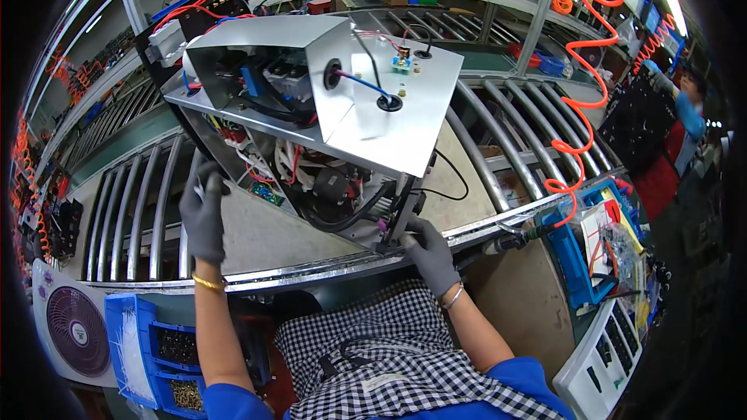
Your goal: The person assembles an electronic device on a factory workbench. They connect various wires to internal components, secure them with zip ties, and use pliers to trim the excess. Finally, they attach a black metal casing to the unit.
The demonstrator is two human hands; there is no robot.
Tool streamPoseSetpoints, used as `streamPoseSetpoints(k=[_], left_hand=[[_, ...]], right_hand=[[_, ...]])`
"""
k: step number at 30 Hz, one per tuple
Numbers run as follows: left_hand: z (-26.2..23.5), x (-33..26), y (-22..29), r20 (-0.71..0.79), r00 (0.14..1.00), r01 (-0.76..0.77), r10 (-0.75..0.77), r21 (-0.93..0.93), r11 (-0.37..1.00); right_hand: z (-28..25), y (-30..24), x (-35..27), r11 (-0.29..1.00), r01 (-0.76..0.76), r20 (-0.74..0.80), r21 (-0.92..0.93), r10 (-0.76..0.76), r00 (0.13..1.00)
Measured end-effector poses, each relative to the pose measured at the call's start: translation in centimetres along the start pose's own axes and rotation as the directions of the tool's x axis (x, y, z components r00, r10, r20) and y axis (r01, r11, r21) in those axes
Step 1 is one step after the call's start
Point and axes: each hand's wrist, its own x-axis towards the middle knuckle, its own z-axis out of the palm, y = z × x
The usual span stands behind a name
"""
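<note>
In the head view, an opened metal housing (pixel 336 118) packed with wiring sits at the centre of the frame. Left of centre, the left hand (pixel 205 218) is just beside its left edge, fingers partly curled; any hold cannot be told. Below centre, the right hand (pixel 429 255) bends its fingers at the housing's lower corner, their grip unclear.

The gloved hands (pixel 205 222) are grey, the casing (pixel 405 128) silver, the coiled hose (pixel 604 87) orange, the apron (pixel 420 330) black-and-white checked
</note>
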Motion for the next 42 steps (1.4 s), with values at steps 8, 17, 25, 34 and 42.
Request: streamPoseSetpoints(k=[8, 17, 25, 34, 42], left_hand=[[6.4, -9.4, 6.9, 0.420, 0.890, 0.211, -0.181, -0.028, 0.977], [22.9, -16.8, 13.9, 0.948, 0.319, 0.265, -0.023, -0.066, 0.962], [30.2, -13.1, 10.6, 0.523, 0.779, 0.509, -0.346, -0.206, 0.836], [29.7, -7.1, 5.6, 0.684, 0.683, 0.402, -0.255, -0.061, 0.914], [30.0, -7.8, 5.8, 0.639, 0.757, 0.250, -0.138, -0.087, 0.964]], right_hand=[[-8.0, -0.6, 6.7, 0.970, 0.213, -0.202, -0.119, -0.234, 0.951], [-4.6, -6.3, 18.2, 0.801, 0.329, 0.361, -0.500, -0.152, 0.920], [-7.5, -3.0, 20.0, 0.986, 0.166, 0.356, 0.036, -0.167, 0.919], [-9.1, -3.0, 16.4, 0.888, 0.441, 0.218, -0.128, -0.409, 0.886], [-10.6, -8.2, 11.6, 0.876, 0.405, 0.131, -0.263, -0.383, 0.914]])
